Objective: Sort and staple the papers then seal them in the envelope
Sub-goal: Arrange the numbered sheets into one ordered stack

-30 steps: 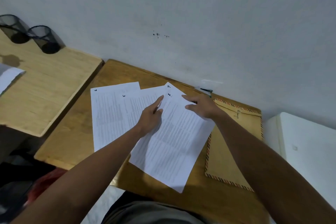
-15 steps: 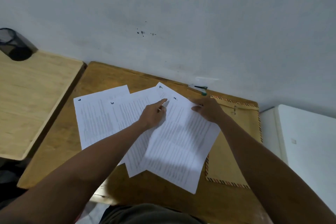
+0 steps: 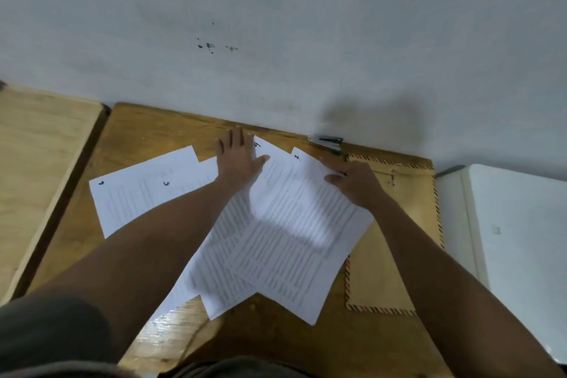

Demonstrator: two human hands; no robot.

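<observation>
Several printed white sheets, each with a handwritten number in its top corner, lie fanned out on the wooden desk (image 3: 147, 129). The top sheet (image 3: 294, 224) overlaps the others at the right; two more sheets (image 3: 138, 196) stick out at the left. My left hand (image 3: 237, 156) lies flat, fingers spread, on the sheets' far edge. My right hand (image 3: 356, 178) presses on the top sheet's right corner. A brown envelope (image 3: 395, 218) with a striped border lies partly under the sheets at the right. A dark stapler (image 3: 329, 143) sits against the wall behind it.
A grey wall (image 3: 276, 24) rises straight from the desk's far edge. A second, lighter wooden desk (image 3: 36, 163) stands to the left across a narrow gap. A white box-like surface (image 3: 515, 230) stands to the right of the desk.
My left hand went from pointing with curled fingers to lying flat and farther up the sheets. The top sheets have slid a little to the right. The view has shifted rightward.
</observation>
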